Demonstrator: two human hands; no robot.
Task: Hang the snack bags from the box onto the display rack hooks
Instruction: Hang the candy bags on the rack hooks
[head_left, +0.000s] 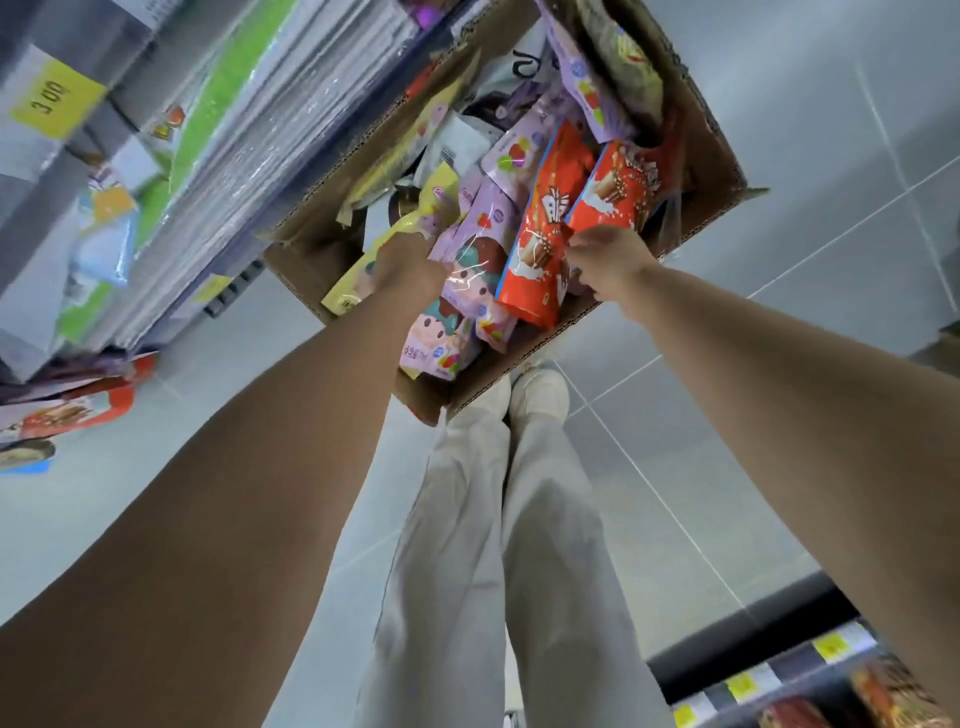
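The red snack bag (621, 189) lies in the cardboard box (719, 156) against its right wall. Its near short edge sits right at the fingertips of the right hand (605, 267), which curl together and pinch that edge at its left corner. From the pinch the bag's long axis runs away from the person towards the box's far end, printed face up. Touching its left side, a second red bag (543, 234) lies nearly parallel, its near end reaching to the box's near-right edge. Left of that is a heap of purple bags (480, 239) and a yellow bag (353, 291) pointing every which way. The left hand (410, 273) is sunk in among these near the box's near-left edge (its fingers are hidden by the bags, so I cannot tell whether they grip anything). The box stands on a grey tiled floor (779, 338), just beyond the person's white shoes (540, 392), with stocked shelves (249, 156) along its left.
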